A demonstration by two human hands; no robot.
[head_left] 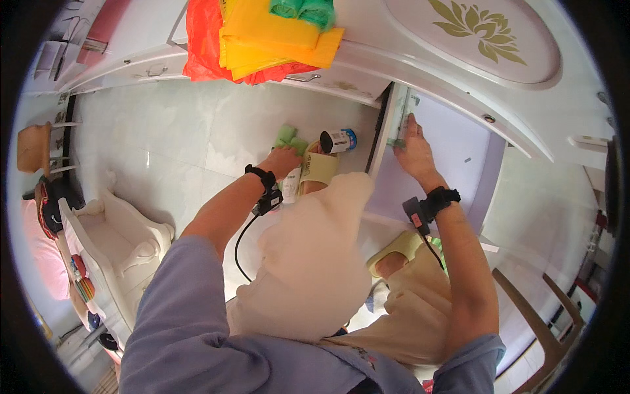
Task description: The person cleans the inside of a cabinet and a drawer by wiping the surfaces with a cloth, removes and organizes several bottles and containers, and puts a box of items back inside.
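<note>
My left hand is low over the floor, its fingers at light green plastic rolls; whether they grip one is hidden. Beside it stands or lies a white tube-like container, partly covered. Inside the pulled-out lilac drawer, my right hand holds a long, flat, translucent item with a greenish end, along the drawer's left wall. A can-like container with a black end and blue rim lies by my slippered foot. A small grey piece rests on the drawer bottom.
Red and yellow plastic bags overhang the white cabinet's edge, with dark green rolls on top. A white carved chair-like piece stands left. Wooden chair parts are at right. My raised knee is between my arms.
</note>
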